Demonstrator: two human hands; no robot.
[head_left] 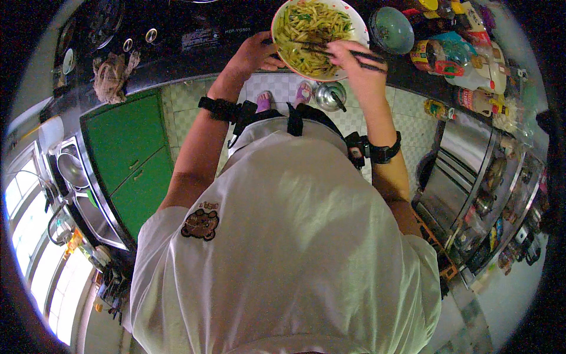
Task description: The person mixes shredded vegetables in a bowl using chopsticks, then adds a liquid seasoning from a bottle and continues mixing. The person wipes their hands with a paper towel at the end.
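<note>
A white bowl [357,33] with a red rim holds cooked, shredded pale-yellow vegetable strips [309,26] with bits of green. It is at the counter's front edge, partly overhanging the floor in view. My left hand [253,56] is against the bowl's left side, thumb near the rim and fingers curled at its outer wall; part of its grip is hidden. With my right hand [360,62] I hold dark chopsticks [316,48], whose tips lie in the strips. The right hand is slightly blurred.
Right of the bowl stands a greenish bowl [392,31], then several bottles and jars [460,57]. A crumpled cloth [110,77] lies on the dark counter [172,64] at left. On the tiled floor sits a round metal vessel [330,96] by my feet. A sink [95,217] is at far left.
</note>
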